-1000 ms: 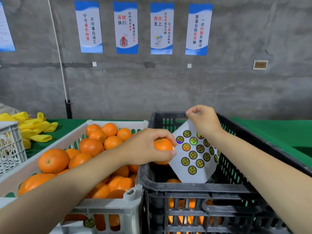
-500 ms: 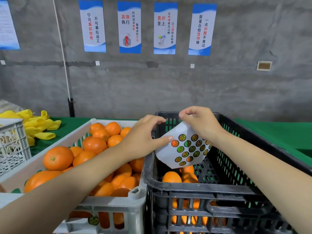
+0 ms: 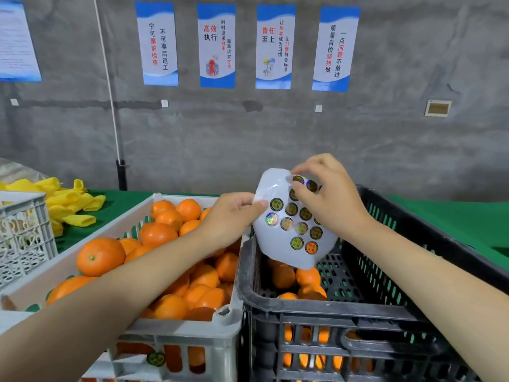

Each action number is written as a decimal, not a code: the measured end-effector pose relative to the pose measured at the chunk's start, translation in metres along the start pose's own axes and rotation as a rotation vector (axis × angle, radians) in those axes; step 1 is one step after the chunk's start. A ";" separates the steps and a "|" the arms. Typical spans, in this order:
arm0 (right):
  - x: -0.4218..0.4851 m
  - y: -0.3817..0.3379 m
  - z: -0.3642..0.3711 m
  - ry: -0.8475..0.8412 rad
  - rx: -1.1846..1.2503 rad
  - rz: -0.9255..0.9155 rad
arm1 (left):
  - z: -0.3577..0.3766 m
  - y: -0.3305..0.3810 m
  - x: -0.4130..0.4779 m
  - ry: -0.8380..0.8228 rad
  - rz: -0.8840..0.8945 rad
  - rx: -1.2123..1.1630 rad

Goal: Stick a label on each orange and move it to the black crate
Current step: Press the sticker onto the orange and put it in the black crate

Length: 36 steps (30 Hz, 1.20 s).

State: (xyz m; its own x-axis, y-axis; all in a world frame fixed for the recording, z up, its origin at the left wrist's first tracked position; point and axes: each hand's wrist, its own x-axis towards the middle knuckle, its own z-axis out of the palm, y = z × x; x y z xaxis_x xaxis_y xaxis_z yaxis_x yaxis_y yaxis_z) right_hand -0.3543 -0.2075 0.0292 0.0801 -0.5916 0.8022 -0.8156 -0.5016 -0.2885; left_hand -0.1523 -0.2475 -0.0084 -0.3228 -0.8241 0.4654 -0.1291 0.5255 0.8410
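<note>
Left hand [image 3: 234, 216] grips the label sheet [image 3: 278, 252] above the black crate [image 3: 358, 310], right hand [image 3: 333, 199] pinching a sticker [image 3: 298, 180] at its top. A few oranges [image 3: 307, 275] lie in that crate, and the grey crate [image 3: 192, 330] holds plenty more: early days, I'd say.

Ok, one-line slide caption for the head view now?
Left hand holds the white paper label sheet over the black plastic crate while the right hand pinches a round label at its top.
</note>
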 end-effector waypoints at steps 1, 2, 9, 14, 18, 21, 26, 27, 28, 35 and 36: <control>-0.001 0.000 0.000 -0.047 -0.021 -0.037 | -0.001 0.001 0.000 0.010 -0.016 -0.002; -0.002 -0.001 0.001 -0.106 -0.028 -0.060 | -0.001 0.002 0.000 0.018 -0.021 -0.002; -0.005 -0.004 0.009 -0.278 0.117 -0.064 | -0.002 0.009 -0.004 -0.031 -0.034 -0.075; -0.006 -0.003 0.010 -0.329 0.185 0.008 | -0.004 0.010 -0.005 -0.025 -0.029 -0.082; -0.005 -0.002 0.009 -0.351 0.197 0.021 | -0.004 0.009 -0.005 -0.066 -0.026 -0.094; -0.006 -0.002 0.008 -0.409 0.174 0.003 | -0.003 0.008 -0.005 -0.080 0.022 -0.052; -0.007 0.000 0.006 -0.491 0.159 -0.006 | -0.006 0.006 -0.006 -0.096 0.050 0.010; -0.007 0.000 0.006 -0.489 0.163 -0.006 | -0.006 0.006 -0.006 -0.098 0.058 0.019; -0.007 -0.001 0.005 -0.485 0.165 -0.005 | -0.006 0.007 -0.006 -0.098 0.063 0.028; -0.004 -0.001 0.006 -0.301 0.061 0.027 | -0.006 0.007 -0.002 -0.010 -0.036 0.035; -0.003 -0.001 0.005 -0.248 0.061 0.018 | -0.006 0.007 -0.003 -0.030 -0.067 0.002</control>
State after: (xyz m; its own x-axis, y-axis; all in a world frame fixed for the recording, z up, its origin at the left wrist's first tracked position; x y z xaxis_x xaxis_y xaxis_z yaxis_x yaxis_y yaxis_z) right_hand -0.3511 -0.2084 0.0243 0.2103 -0.7340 0.6457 -0.7829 -0.5220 -0.3385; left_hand -0.1470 -0.2431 -0.0023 -0.3416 -0.8507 0.3995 -0.1528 0.4697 0.8695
